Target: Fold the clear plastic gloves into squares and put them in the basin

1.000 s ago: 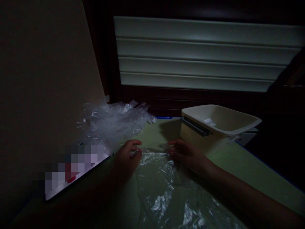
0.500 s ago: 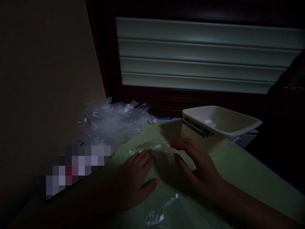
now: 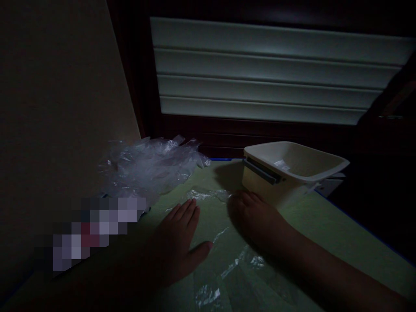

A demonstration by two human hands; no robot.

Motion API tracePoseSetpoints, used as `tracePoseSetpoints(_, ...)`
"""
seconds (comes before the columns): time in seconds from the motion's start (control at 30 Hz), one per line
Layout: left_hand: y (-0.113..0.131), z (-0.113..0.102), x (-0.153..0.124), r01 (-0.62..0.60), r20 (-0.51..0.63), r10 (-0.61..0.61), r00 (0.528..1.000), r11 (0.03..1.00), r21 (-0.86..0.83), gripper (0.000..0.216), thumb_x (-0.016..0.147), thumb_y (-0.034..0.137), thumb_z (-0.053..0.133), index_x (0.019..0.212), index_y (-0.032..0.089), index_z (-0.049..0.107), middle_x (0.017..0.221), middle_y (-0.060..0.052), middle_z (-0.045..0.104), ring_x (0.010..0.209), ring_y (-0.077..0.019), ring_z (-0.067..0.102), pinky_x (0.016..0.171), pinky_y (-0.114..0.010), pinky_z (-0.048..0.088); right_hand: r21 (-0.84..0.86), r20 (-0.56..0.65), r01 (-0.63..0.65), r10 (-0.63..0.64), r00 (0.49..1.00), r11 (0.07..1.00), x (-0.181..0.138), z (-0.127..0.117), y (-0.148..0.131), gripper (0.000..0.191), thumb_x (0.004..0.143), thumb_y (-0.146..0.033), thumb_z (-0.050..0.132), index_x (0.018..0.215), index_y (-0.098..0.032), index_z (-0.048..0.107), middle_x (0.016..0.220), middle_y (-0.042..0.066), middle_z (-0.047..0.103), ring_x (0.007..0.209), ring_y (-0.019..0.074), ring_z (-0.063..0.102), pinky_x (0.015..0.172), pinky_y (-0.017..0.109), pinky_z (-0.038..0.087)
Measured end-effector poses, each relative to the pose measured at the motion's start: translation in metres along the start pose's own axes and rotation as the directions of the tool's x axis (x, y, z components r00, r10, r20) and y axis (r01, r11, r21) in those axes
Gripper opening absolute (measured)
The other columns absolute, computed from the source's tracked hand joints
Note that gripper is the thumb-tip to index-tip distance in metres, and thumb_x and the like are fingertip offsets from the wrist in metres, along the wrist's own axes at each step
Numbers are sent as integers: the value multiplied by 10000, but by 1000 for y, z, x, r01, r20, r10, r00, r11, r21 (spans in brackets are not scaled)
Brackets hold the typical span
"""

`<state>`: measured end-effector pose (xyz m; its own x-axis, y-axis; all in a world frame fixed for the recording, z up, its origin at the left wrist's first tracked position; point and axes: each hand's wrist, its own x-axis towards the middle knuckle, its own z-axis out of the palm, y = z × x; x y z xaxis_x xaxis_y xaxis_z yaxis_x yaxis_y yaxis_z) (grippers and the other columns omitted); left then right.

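Note:
A clear plastic sheet (image 3: pixel 224 260) lies flat on the green table top (image 3: pixel 328 234) in dim light. My left hand (image 3: pixel 178 242) rests palm down on its left part, fingers stretched out and thumb apart. My right hand (image 3: pixel 256 219) lies flat on the sheet's right part, fingers pointing toward its far edge. A cream plastic tub (image 3: pixel 292 171) with a dark handle stands just beyond my right hand.
A heap of crumpled clear plastic (image 3: pixel 149 167) lies at the back left by the wall. A flat white card or board (image 3: pixel 94 234), partly blurred out, lies to the left of my left hand. A slatted blind (image 3: pixel 269 71) fills the background.
A second ago both hands pinched the sheet's far edge. They then moved over the plastic, and now both lie flat on it, fingers extended.

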<state>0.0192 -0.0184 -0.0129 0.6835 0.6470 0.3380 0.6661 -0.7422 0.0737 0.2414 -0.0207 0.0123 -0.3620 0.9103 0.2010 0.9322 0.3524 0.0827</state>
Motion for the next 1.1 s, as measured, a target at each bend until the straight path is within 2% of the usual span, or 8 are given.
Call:
tracePoseSetpoints(0.13,-1,2,1,2,-9,-1,1000,1000,28,588,822,437,476,1253,42,419,1336,-235,392,1252,-329,348,980,-503,354,-30,-22,-136,135,991,990,0,-7,7,411,718,27,397,1075,-67,577,1078,223,605,963,311,585,781,440,481)
tracePoseSetpoints(0.2,-1,5,0,21,-31,-20,999,999,33,577,813,433,484,1245,54,428,1329,-229,406,1249,-332,352,983,-506,347,73,-146,-9,19,989,997,-5,-13,-3,525,713,6,411,1226,-93,476,1244,211,514,1097,314,515,849,449,461)
tracePoseSetpoints(0.27,-3,8,-1,36,-65,-33,997,998,45,565,816,430,478,1228,45,441,1320,-235,416,1248,-338,351,988,-510,341,235,-230,238,-184,956,942,-12,-16,-18,560,734,-47,416,1293,-90,403,1307,199,460,1176,290,454,912,430,436)
tracePoseSetpoints(0.37,-4,12,-2,44,-98,-36,995,996,76,559,825,433,464,1207,24,453,1299,-252,432,1237,-347,368,982,-509,353,457,-163,389,-354,921,800,-19,-15,-38,573,744,-62,407,1315,-47,364,1305,199,460,1190,234,445,942,350,432)
tracePoseSetpoints(0.57,-1,9,-1,81,-114,-72,991,994,71,502,823,378,480,1206,54,456,1282,-243,457,1217,-348,397,980,-512,353,436,-68,257,-253,965,862,-9,1,-33,417,893,-243,380,1253,-57,482,1304,192,469,1212,247,418,1010,387,352)
tracePoseSetpoints(0.77,-1,9,-1,90,-131,-81,988,994,67,511,802,392,493,1195,66,472,1267,-237,476,1201,-354,416,966,-526,366,312,-38,193,-190,981,930,-2,13,-10,547,903,-407,373,1315,-49,404,1373,226,365,1273,296,328,1015,467,307)
tracePoseSetpoints(0.97,-1,9,0,120,-125,-111,986,990,69,508,805,408,474,1174,60,496,1272,-253,463,1195,-357,422,970,-522,364,114,6,-82,82,997,990,-2,8,-1,461,905,-256,316,1236,23,475,1279,263,467,1189,328,437,979,469,350)
tracePoseSetpoints(1.1,-3,10,-1,137,-159,-128,979,989,48,499,814,416,473,1162,61,507,1256,-245,484,1198,-363,417,983,-519,348,179,-91,-14,31,995,984,-6,-2,-20,491,898,-232,315,1312,25,378,1375,244,349,1252,312,358,1003,448,340)
